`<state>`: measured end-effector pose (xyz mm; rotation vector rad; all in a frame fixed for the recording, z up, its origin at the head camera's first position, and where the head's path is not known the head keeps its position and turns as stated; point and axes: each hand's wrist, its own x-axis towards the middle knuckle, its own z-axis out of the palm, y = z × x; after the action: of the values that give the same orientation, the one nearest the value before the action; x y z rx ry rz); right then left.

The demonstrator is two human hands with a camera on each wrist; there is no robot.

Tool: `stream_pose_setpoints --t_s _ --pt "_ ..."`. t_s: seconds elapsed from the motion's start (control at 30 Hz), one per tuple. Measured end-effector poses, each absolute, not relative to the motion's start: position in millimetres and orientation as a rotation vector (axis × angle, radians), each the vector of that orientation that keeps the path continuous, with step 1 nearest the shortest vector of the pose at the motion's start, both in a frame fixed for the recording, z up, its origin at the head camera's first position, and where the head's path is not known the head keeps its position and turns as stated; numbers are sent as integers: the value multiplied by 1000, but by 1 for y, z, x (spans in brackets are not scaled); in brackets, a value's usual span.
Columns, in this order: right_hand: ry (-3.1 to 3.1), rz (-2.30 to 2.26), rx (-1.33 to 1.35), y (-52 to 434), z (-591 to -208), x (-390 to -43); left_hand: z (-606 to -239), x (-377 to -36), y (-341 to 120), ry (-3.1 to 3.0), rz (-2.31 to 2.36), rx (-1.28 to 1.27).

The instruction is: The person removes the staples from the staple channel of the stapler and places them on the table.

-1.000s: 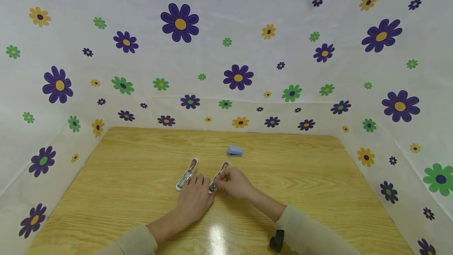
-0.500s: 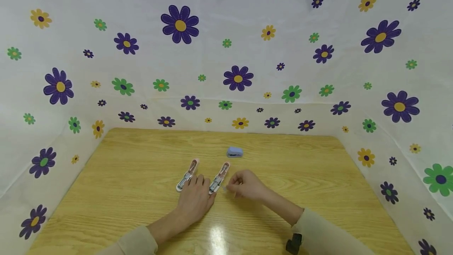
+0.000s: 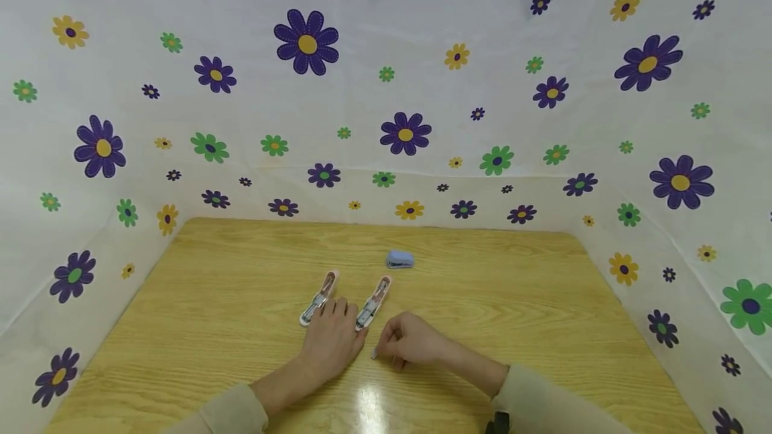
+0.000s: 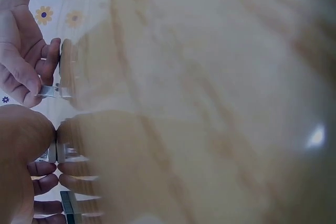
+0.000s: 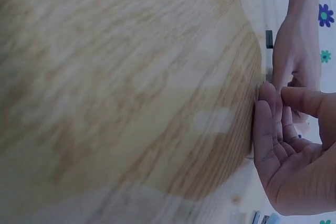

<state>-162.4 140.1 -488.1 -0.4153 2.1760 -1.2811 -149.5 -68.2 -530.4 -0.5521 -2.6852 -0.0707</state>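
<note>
Lying leftmost on the wooden table (image 3: 199, 307) is a slim, pale-rimmed tool (image 3: 326, 286). Just beside it the left hand (image 3: 329, 343) rests low, thumb and forefinger appearing to hold the near end of a matching second tool (image 3: 375, 299). Beyond that, slightly right, sits a small blue stapler (image 3: 401, 259), untouched. Rightmost, the right hand (image 3: 415, 339) has drawn away from the second tool toward the viewer, pinching a small strip (image 3: 374, 353), other fingers loosely bent; the strip now seems separate from the tool. From the head it is a speck; the left wrist view reveals a shiny, flat sliver, while the right wrist view mostly hides it behind fingers.
</note>
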Motion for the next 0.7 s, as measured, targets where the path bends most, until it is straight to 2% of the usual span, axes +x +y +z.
stream_pose_setpoints --t_s 0.37,0.7 --pt "2181 -1249 -418 135 -489 -161 -533 -150 -69 -2672 -54 -553" --pt "2443 -1144 -698 155 -483 -173 -533 -150 -69 -2639 -57 -567"
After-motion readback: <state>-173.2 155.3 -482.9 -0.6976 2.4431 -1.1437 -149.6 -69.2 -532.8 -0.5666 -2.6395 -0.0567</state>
